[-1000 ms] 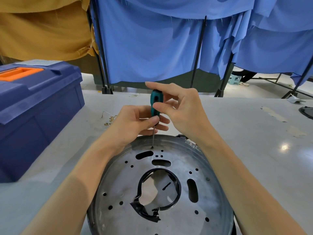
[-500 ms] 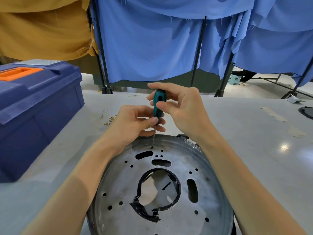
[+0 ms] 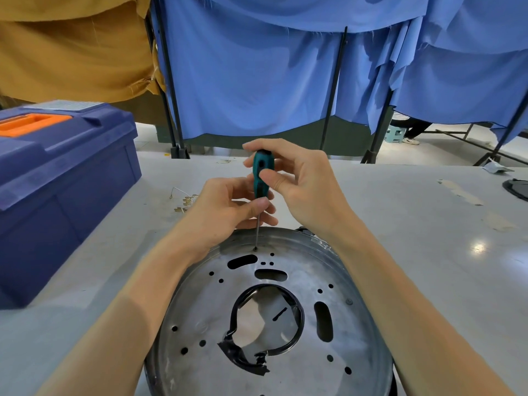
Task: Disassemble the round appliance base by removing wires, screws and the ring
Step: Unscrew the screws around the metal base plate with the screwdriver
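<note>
The round metal appliance base (image 3: 357,332) lies flat on the table in front of me, pierced by several holes and slots. A black ring (image 3: 297,327), torn and taped at its lower left, lines the central opening. A teal-handled screwdriver (image 3: 260,178) stands upright with its tip on a screw (image 3: 255,248) near the base's far rim. My right hand (image 3: 303,181) pinches the handle from the right. My left hand (image 3: 225,207) steadies the lower handle and shaft between thumb and fingers.
A dark blue toolbox (image 3: 57,178) with an orange handle stands at the left on the grey table (image 3: 428,238). Small brass screws and a thin wire (image 3: 184,201) lie beyond my left hand. A dark object (image 3: 517,188) sits at the right edge. Blue curtains hang behind.
The screwdriver handle has turned slightly under my right fingers, which have shifted their hold. Its tip stays on the same screw and the base has not moved.
</note>
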{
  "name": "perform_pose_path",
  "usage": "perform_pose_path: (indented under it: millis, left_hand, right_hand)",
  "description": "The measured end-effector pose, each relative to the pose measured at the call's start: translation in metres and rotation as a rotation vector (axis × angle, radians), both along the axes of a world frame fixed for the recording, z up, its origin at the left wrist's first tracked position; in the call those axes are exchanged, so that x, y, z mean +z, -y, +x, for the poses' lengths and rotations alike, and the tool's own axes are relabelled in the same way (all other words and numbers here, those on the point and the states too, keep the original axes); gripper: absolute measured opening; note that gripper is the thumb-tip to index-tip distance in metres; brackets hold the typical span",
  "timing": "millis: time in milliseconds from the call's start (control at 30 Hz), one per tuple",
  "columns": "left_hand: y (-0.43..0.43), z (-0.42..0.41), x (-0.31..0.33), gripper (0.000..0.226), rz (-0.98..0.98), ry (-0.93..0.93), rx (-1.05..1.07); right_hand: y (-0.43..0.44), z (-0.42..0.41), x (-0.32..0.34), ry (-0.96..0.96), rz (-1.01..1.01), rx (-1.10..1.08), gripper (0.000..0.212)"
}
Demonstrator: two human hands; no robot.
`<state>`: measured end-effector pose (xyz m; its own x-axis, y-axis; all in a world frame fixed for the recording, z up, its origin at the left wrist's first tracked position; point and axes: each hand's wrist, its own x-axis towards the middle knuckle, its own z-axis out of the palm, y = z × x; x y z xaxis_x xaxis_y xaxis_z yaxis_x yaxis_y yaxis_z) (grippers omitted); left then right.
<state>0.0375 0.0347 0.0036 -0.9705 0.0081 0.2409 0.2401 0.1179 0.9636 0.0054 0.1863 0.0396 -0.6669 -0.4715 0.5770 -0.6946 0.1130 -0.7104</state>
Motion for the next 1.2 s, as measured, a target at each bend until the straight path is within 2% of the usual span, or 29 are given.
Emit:
perform_pose_path:
  millis: [100, 167, 333, 467, 533, 600, 667, 800, 867, 1000, 1133, 1200]
  left_hand:
    - [0.0001, 0.0015, 0.0011, 0.044, 0.006, -0.024, 0.021]
    - [0.0003, 0.0027, 0.002, 0.052, 0.001, -0.028, 0.029]
    - [0.0009, 0.0024, 0.0013, 0.018, -0.042, 0.023, -0.016]
    - [0.0016, 0.0001, 0.0003, 0.013, -0.055, 0.033, 0.033]
    - [0.0007, 0.0014, 0.0013, 0.027, -0.047, 0.017, 0.059]
    - [-0.0006, 0.0027, 0.0015, 0.054, -0.062, -0.009, 0.079]
    - [-0.0008, 0.0037, 0.0019, 0.063, -0.069, -0.02, 0.091]
    - [-0.0005, 0.0032, 0.002, 0.026, -0.004, 0.008, -0.009]
    - [0.0006, 0.0016, 0.0001, 0.017, -0.013, 0.035, -0.036]
    - [0.002, -0.0013, -0.0005, 0.013, -0.061, 0.04, -0.014]
    - [0.0005, -0.0007, -0.001, 0.03, -0.034, 0.003, 0.018]
    - [0.0014, -0.0007, -0.0005, 0.032, -0.024, 0.01, 0.001]
  right_hand:
    - [0.0024, 0.0013, -0.0004, -0.004, 0.001, -0.007, 0.028]
    - [0.0029, 0.0013, 0.0002, -0.019, -0.004, -0.032, 0.03]
    - [0.0005, -0.0011, 0.0016, -0.018, -0.013, -0.065, 0.044]
    - [0.0, -0.0007, 0.0004, 0.0, 0.008, -0.005, 0.039]
    - [0.001, 0.0002, -0.0007, -0.003, 0.019, 0.015, 0.032]
    - [0.0019, 0.0002, -0.0012, -0.022, 0.029, -0.012, 0.032]
    - [0.0029, -0.0003, -0.0013, -0.038, 0.023, -0.035, 0.033]
    - [0.0014, -0.0014, 0.0001, -0.074, 0.019, -0.086, 0.044]
    - [-0.0001, -0.0022, 0.0006, -0.053, 0.011, -0.09, 0.044]
    - [0.0027, -0.0001, -0.0023, -0.033, 0.027, -0.051, 0.029]
    - [0.0023, -0.0013, -0.0018, -0.058, 0.011, -0.073, 0.028]
    - [0.003, -0.0011, -0.0013, -0.079, 0.018, -0.083, 0.032]
